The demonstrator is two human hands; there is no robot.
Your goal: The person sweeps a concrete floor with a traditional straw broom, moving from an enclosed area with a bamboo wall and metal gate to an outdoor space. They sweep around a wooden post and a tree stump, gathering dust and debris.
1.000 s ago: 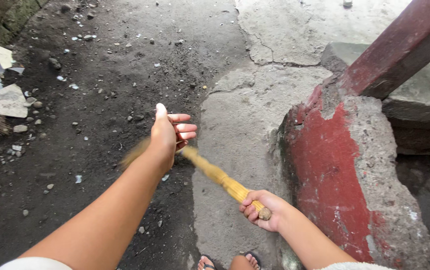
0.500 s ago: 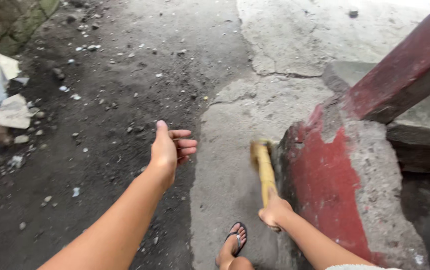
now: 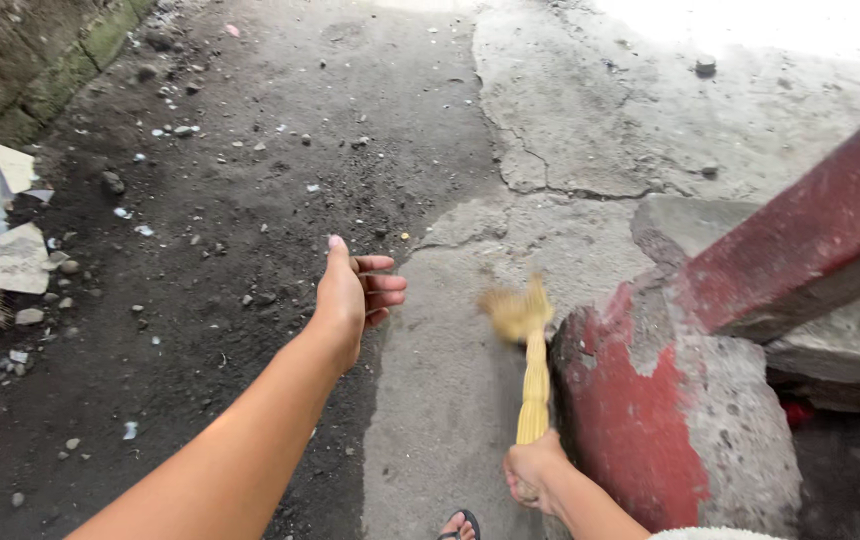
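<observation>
While the left hand [image 3: 350, 292] is being held out empty over the dark dirt, fingers loosely curled, the small yellow hand broom [image 3: 528, 355] is being gripped at its handle end by the right hand [image 3: 532, 468]. Since a second ago it is being swung from a slant to point forward, bristles blurred against the red-painted concrete block [image 3: 650, 420], so sweeping is being continued along the concrete strip [image 3: 450, 400].

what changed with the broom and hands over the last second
The small yellow broom swung from slanting left, its bristles under the left hand, to pointing ahead beside the red concrete block. The right hand kept its grip on the handle. The left hand stayed raised, holding nothing.
</observation>
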